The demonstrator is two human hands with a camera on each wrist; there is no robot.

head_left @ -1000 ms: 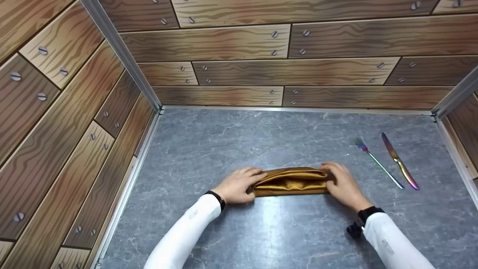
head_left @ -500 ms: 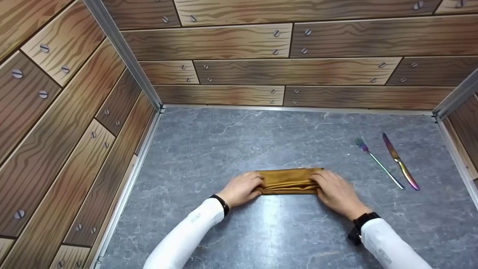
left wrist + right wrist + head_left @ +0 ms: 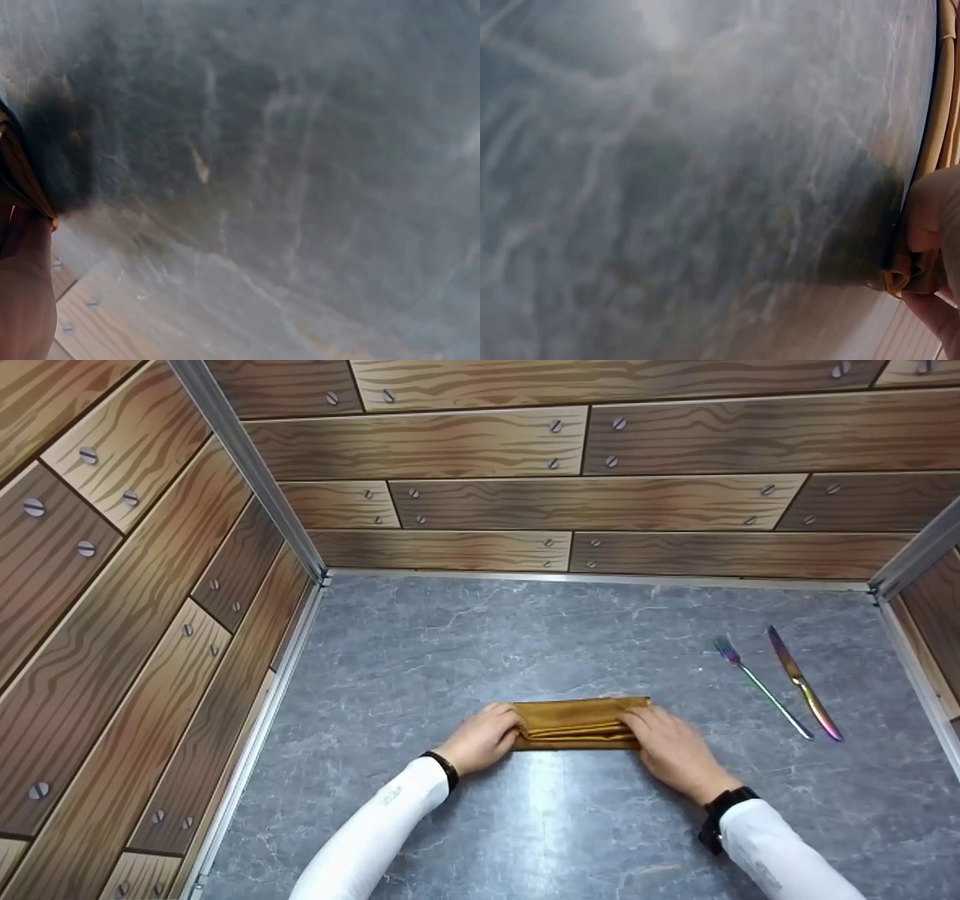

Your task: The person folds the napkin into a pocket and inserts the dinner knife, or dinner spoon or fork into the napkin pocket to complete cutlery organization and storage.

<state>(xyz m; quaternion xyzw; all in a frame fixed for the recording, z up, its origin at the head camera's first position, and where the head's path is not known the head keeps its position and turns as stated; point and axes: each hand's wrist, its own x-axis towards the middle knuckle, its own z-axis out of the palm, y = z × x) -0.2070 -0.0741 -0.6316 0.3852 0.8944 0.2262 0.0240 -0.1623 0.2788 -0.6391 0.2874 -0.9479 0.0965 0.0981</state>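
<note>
A golden-brown satiny cloth napkin [image 3: 574, 714], folded into a narrow strip with several creased layers along its near side, lies on the grey marbled table. At its left end my left hand [image 3: 480, 740] pinches the layers, fingers bent over the top. My right hand [image 3: 675, 750] grips the other end, with its fingertips on the upper face. Only a sliver of the napkin [image 3: 24, 169] and my thumb show in the left wrist view. In the right wrist view the rolled edge of the napkin [image 3: 935, 124] sits between thumb and fingers.
To the right lie a rainbow-coloured fork [image 3: 765, 690] and, beside it, a matching table knife [image 3: 802, 682], both slanted. Wood-patterned walls [image 3: 480, 502] with metal edging enclose the table [image 3: 465, 637] at the back and sides.
The napkin's raised, gaping upper layer has come down flat toward the near side. Both hands have moved slightly inward onto its ends. Over the last half second little has shifted.
</note>
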